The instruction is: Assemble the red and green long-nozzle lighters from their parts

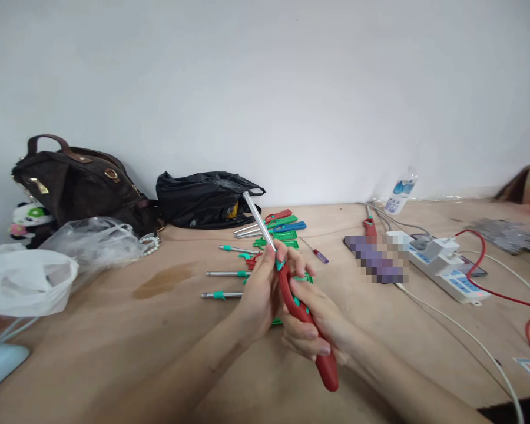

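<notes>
A red long-necked gas lighter with a silver metal tube and teal trigger parts is held tilted above the table, its tube pointing up and to the left. My left hand is closed round the neck where the tube meets the red body. Fingers of my right hand wrap the red handle, the thumb lying near the teal parts. Behind my hands, metal lighter tubes with teal pieces and green handle shells lie on the table, partly hidden. Beyond them are lighters with red, green and blue handles.
A purple-handled screwdriver lies right of the lighters. Further right are a phone-like blurred object, a white power strip with cables, and a pile of grey metal pieces. Black and white plastic bags and a brown backpack stand left.
</notes>
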`<state>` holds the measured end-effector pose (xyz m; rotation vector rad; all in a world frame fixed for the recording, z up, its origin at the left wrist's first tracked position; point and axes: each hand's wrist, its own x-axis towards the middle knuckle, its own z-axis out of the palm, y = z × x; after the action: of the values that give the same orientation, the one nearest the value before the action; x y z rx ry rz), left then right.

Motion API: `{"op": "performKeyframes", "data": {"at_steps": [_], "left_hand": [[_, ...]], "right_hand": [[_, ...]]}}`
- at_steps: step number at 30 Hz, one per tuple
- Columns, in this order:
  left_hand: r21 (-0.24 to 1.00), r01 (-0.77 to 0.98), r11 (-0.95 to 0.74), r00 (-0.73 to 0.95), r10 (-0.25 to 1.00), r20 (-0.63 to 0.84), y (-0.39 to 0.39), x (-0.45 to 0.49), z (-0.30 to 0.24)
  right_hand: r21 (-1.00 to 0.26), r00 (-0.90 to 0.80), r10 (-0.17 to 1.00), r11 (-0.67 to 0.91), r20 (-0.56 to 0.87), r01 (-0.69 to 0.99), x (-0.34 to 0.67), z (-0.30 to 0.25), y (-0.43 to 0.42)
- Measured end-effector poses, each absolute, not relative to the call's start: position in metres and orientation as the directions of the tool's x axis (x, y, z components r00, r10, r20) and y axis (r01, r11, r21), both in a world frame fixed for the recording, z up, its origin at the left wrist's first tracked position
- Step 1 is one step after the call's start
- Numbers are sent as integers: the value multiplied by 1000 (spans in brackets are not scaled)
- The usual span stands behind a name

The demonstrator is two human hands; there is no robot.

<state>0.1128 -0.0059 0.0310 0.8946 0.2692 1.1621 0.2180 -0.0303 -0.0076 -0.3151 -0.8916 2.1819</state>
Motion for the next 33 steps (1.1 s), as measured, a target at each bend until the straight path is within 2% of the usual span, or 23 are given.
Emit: {"op": "performKeyframes", "data": {"at_steps": [3,7,14,19,21,23,28,30,33], "left_hand": [[700,-704,121,385,893,233,-4,116,25],[703,-693,164,434,872,224,-3,114,22],[787,-595,162,427,893,139,-8,105,28],[861,-467,201,416,909,14,-5,108,27],[887,-434,160,349,937,1,-1,112,28],[915,-391,99,276,961,14,2,116,30],[958,-286,-11,203,977,72,8,117,31],[961,-277,-28,191,978,84,7,114,30],[943,-309,-126,137,975,175,4,107,27]], "right_hand": [[-640,-646,763,-501,-9,-583,209,-8,-35],[-581,-578,816,-483,-26,-656,197,-6,-41],[-455,-584,809,-498,62,-738,189,-9,-48],[-383,-675,699,-571,236,-726,207,-21,-41],[-422,-701,662,-574,264,-702,217,-21,-34],[-496,-718,659,-556,225,-667,226,-19,-28],[-722,-649,760,-471,-41,-507,246,-15,-26],[-859,-551,832,-329,-66,-392,251,-11,-29],[-993,-411,910,7,55,-117,255,-4,-31]]}}
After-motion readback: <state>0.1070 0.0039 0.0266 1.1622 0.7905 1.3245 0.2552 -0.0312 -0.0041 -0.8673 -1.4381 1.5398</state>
